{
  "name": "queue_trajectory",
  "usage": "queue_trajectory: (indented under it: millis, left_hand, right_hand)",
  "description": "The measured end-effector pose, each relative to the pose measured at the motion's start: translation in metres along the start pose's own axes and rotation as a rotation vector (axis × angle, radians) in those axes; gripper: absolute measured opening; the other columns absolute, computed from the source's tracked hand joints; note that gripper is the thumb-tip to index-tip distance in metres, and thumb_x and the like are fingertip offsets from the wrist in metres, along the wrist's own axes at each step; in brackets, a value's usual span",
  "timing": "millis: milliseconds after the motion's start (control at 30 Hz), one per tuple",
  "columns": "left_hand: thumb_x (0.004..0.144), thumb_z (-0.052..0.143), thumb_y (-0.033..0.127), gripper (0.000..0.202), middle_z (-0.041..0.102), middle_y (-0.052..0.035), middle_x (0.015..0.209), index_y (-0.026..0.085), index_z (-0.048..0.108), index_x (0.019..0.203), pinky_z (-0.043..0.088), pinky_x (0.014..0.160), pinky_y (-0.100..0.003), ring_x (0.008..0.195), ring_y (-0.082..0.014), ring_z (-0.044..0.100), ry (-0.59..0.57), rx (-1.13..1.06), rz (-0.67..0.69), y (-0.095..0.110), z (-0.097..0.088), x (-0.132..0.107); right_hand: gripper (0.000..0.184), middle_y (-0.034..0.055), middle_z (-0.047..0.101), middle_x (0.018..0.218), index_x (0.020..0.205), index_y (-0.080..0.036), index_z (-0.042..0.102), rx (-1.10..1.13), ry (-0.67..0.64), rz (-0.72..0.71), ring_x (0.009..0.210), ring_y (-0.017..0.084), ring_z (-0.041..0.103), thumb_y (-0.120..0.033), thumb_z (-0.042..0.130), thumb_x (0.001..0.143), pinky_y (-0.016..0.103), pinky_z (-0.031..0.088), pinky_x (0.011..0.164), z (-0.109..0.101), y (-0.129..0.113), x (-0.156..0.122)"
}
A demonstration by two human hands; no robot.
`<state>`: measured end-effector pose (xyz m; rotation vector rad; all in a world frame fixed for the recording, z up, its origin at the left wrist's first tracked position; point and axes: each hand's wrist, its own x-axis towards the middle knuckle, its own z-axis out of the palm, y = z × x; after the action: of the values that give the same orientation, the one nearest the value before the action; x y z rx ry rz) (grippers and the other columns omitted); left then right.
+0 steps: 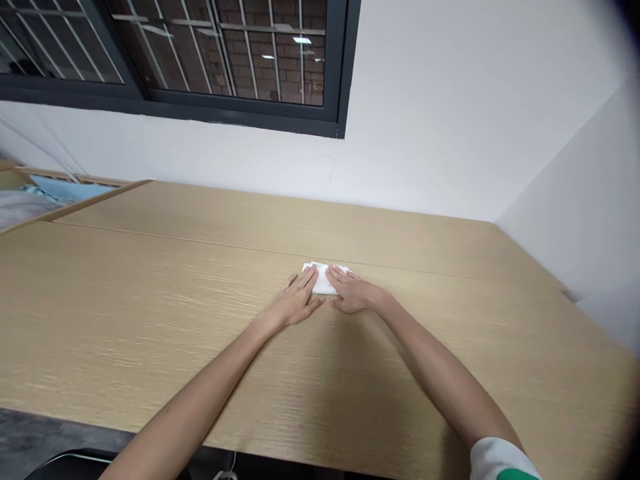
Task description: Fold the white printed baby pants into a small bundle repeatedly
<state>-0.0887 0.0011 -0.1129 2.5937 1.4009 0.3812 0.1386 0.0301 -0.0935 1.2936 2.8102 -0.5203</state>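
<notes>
1. White folded cloth (324, 285) lies flat on the table (150, 320), just on the near side of a long seam (175, 238); whether it is fabric or paper, cannot tell.
2. Left hand (297, 303): palm down, fingers stretched out, tips resting on the cloth's left part. Grip is unclosed; contact is from above.
3. Right hand (351, 292): likewise palm down and extended, fingers over the cloth's right part, pressing rather than pinching.
4. Thumbs point toward each other just beside the cloth's near edge, tips close together. Middle of the cloth shows between the hands.
5. Both forearms are bare and reach in from the near side, spread in a V. White sleeve (493, 452) with green trim at the lower right, on the right arm.
6. Table is pale, wood-grained, broad. Soft shadow falls on it below the right hand.
7. Beyond the table's far edge: white wall (450, 100), with a dark-framed window (275, 67) at upper left; metal bars and brickwork show through the glass.
8. Far left, past the table's end: light-blue material (75, 190). Near edge, lower left: grey floor (40, 427).
</notes>
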Motion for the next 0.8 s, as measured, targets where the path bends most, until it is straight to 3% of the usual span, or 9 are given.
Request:
queue_trajectory:
  millis: [200, 300, 400, 533, 633, 700, 800]
  left_hand:
    - [0.096, 0.054, 0.052, 0.078, 0.029, -0.0222, 0.166, 0.013, 0.030, 0.159, 0.023, 0.124, -0.054, 0.156, -0.0328, 0.025, 0.030, -0.035, -0.011, -0.001, -0.001, 0.009]
    - [0.095, 0.056, 0.048, 0.076, 0.031, -0.0227, 0.165, 0.013, 0.032, 0.158, 0.022, 0.124, -0.057, 0.155, -0.0341, 0.026, 0.026, -0.037, -0.040, 0.002, -0.001, 0.012]
    - [0.095, 0.054, 0.045, 0.077, 0.031, -0.0233, 0.165, 0.012, 0.026, 0.160, 0.020, 0.123, -0.060, 0.156, -0.0350, 0.024, 0.043, -0.056, -0.065, 0.006, 0.001, 0.011]
    - [0.096, 0.054, 0.041, 0.079, 0.032, -0.0239, 0.164, 0.010, 0.020, 0.160, 0.020, 0.122, -0.061, 0.156, -0.0358, 0.023, 0.074, -0.077, -0.079, 0.011, 0.006, 0.009]
    - [0.098, 0.048, 0.029, 0.057, 0.043, -0.0229, 0.157, 0.011, 0.036, 0.151, 0.024, 0.121, -0.058, 0.150, -0.0336, 0.036, 0.158, -0.038, -0.072, 0.016, 0.000, 0.005]
    - [0.097, 0.043, 0.022, 0.039, 0.057, -0.0203, 0.142, 0.014, 0.053, 0.135, 0.032, 0.116, -0.056, 0.137, -0.0323, 0.051, 0.229, -0.019, -0.084, 0.023, -0.010, 0.001]
    - [0.096, 0.047, 0.025, 0.022, 0.067, -0.0146, 0.116, 0.017, 0.061, 0.110, 0.046, 0.101, -0.051, 0.112, -0.0314, 0.063, 0.262, -0.155, -0.133, 0.034, -0.031, -0.009]
  right_hand:
    - [0.081, 0.0189, 0.033, 0.165, 0.160, -0.013, 0.031, -0.106, 0.095, -0.008, 0.153, 0.032, 0.029, -0.027, 0.059, 0.086, 0.056, 0.015, 0.125, -0.008, 0.000, -0.001]
    - [0.069, 0.0198, 0.044, 0.158, 0.151, -0.014, 0.044, -0.212, 0.205, -0.013, 0.146, 0.033, 0.040, -0.016, 0.057, 0.083, 0.056, 0.027, 0.119, -0.009, -0.011, -0.002]
    - [0.053, 0.0224, 0.051, 0.148, 0.140, -0.013, 0.054, -0.334, 0.306, 0.019, 0.134, 0.036, 0.049, -0.015, 0.055, 0.087, 0.050, 0.039, 0.108, -0.009, -0.021, -0.003]
    - [0.037, 0.0226, 0.063, 0.127, 0.129, -0.014, 0.060, -0.390, 0.320, 0.061, 0.115, 0.036, 0.057, -0.018, 0.047, 0.095, 0.046, 0.045, 0.098, -0.014, -0.025, -0.002]
    - [0.038, 0.0211, 0.066, 0.119, 0.130, -0.013, 0.058, -0.312, 0.396, 0.026, 0.111, 0.036, 0.059, -0.020, 0.044, 0.095, 0.047, 0.043, 0.100, -0.025, -0.025, -0.002]
    - [0.045, 0.0192, 0.066, 0.123, 0.135, -0.012, 0.054, -0.182, 0.509, -0.028, 0.115, 0.034, 0.058, -0.020, 0.047, 0.091, 0.047, 0.042, 0.104, -0.035, -0.028, -0.005]
    - [0.057, 0.0164, 0.062, 0.130, 0.140, -0.014, 0.048, 0.079, 0.688, -0.102, 0.120, 0.030, 0.057, -0.020, 0.052, 0.084, 0.042, 0.044, 0.105, -0.050, -0.033, -0.010]
